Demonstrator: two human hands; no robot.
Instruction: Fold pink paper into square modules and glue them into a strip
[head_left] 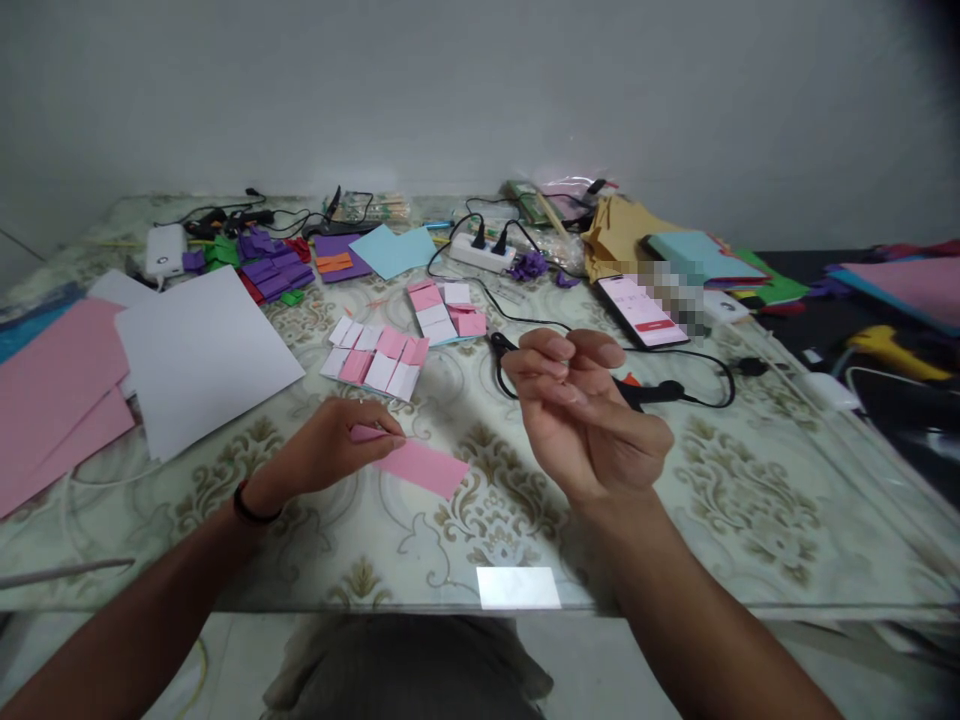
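My left hand (337, 440) is closed on a pink paper strip (424, 468), pinching its left end, which looks folded over. The strip's right part slants across the tablecloth. My right hand (589, 410) is raised over the table, palm towards me. Its fingers are curled and the thumb is bent in to the fingertips, with nothing visible between them. Beyond my left hand lies a card covered in pink and white folded pieces (375, 358). Behind it is a similar pink and white piece (446, 312) with light blue at its lower edge.
White sheets (206, 350) and pink sheets (60, 400) lie at left. Purple folded papers (277, 272), a power strip (482, 254) and cables stand farther back. On the right are a phone (643, 312), brown paper (626, 235) and black-handled scissors (652, 393), partly hidden by my right hand.
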